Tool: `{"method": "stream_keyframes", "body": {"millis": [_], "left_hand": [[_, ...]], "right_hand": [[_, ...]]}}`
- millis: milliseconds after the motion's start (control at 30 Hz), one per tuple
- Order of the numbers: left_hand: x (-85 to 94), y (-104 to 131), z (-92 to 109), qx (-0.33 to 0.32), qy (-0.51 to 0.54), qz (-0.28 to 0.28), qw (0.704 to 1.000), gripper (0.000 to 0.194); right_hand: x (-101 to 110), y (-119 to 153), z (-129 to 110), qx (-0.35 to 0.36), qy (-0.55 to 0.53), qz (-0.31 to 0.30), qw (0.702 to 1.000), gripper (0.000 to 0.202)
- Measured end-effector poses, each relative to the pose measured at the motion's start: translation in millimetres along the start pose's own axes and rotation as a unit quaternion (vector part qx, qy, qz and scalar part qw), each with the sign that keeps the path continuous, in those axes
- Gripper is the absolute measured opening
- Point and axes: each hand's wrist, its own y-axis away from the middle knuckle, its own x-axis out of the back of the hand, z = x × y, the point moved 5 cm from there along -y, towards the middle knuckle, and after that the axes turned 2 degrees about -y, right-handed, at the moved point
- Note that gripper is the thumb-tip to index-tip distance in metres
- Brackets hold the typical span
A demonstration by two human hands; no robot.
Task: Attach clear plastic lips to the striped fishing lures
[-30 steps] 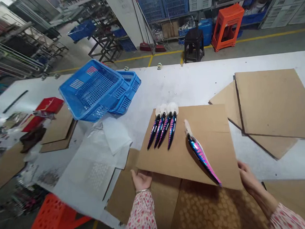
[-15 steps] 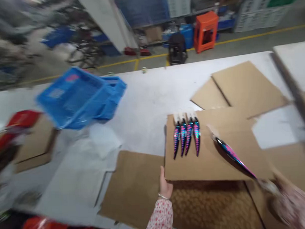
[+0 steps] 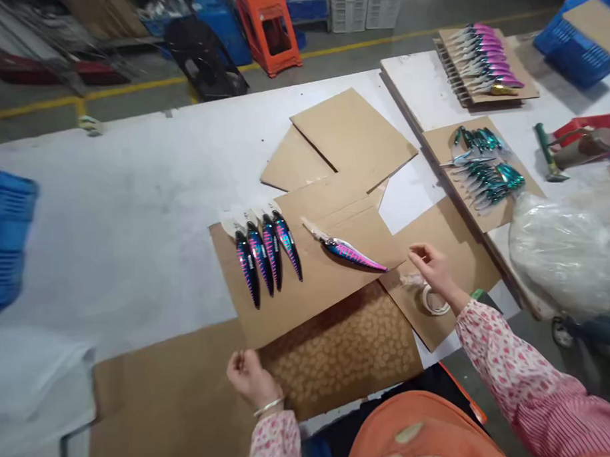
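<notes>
A cardboard sheet (image 3: 311, 281) carries several fishing lures (image 3: 271, 260) with blue, black and pink bodies, side by side at its left. One more fishing lure (image 3: 353, 253) lies apart on the right, slanting, its tail near the sheet's right edge. Just below the sheet's front left corner is my left hand (image 3: 253, 378), its fingers curled closed and nothing visible in them. My right hand (image 3: 433, 267) hovers by the right corner, thumb and fingers bent together, with nothing visible between them. Beneath that hand, a roll of tape (image 3: 444, 309) rests on cardboard.
Brown-patterned cardboard (image 3: 339, 360) lies in front. Loose cardboard pieces (image 3: 356, 137) are behind. On the right table are boards of green lures (image 3: 488, 175) and pink lures (image 3: 489, 55), plus a clear plastic bag (image 3: 560, 246). A blue crate (image 3: 7, 232) stands left.
The view has swung right, bringing the right table into sight. My left hand, formerly at the sheet's left edge, is now below its front corner. My right hand is now sharp beside the right corner.
</notes>
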Motion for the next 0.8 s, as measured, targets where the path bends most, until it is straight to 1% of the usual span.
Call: {"method": "stream_keyframes", "body": {"millis": [33, 67, 133, 167, 233, 300, 367, 433, 533, 600, 667, 733, 800], "left_hand": [[-2.4, 2, 12, -0.032, -0.023, 0.013, 0.999, 0.057], [-8.4, 0, 27, -0.063, -0.047, 0.015, 0.997, 0.059], [-28.7, -8, 60, -0.120, -0.107, -0.007, 0.987, 0.064], [-40.8, -14, 76, -0.141, -0.142, -0.018, 0.979, 0.070], [-64.3, -26, 102, -0.160, -0.206, -0.029, 0.965, 0.077], [-84.7, -34, 117, -0.152, -0.254, -0.039, 0.954, 0.081], [-99.1, -38, 123, -0.133, -0.284, -0.044, 0.948, 0.084], [-107.1, -39, 124, -0.115, -0.296, -0.046, 0.947, 0.085], [-110.8, -40, 123, -0.099, -0.287, -0.056, 0.951, 0.079], [-110.3, -41, 124, -0.098, -0.270, -0.062, 0.956, 0.078], [-109.5, -42, 124, -0.100, -0.243, -0.067, 0.963, 0.079], [-111.0, -43, 122, -0.105, -0.203, -0.080, 0.970, 0.078], [-115.3, -42, 120, -0.113, -0.149, -0.106, 0.977, 0.075]], "right_hand": [[-13, 4, -16, 0.032, 0.000, -0.031, 0.999, 0.040], [-28, 5, -31, 0.062, 0.012, -0.067, 0.996, 0.043], [-61, 4, -57, 0.099, 0.056, -0.131, 0.985, 0.054], [-76, 2, -67, 0.102, 0.075, -0.151, 0.980, 0.056], [-98, -5, -78, 0.081, 0.077, -0.163, 0.980, 0.050], [-112, -11, -83, 0.056, 0.038, -0.157, 0.985, 0.037], [-126, -17, -85, 0.028, -0.014, -0.156, 0.987, 0.023], [-147, -21, -90, -0.006, -0.084, -0.162, 0.983, 0.016], [-191, -26, -106, -0.050, -0.199, -0.171, 0.964, 0.014], [-223, -29, -119, -0.069, -0.267, -0.173, 0.946, 0.012], [-249, -31, -130, -0.082, -0.319, -0.172, 0.929, 0.012], [-265, -32, -138, -0.087, -0.357, -0.170, 0.915, 0.016], [-273, -34, -144, -0.087, -0.384, -0.166, 0.904, 0.023]]}}
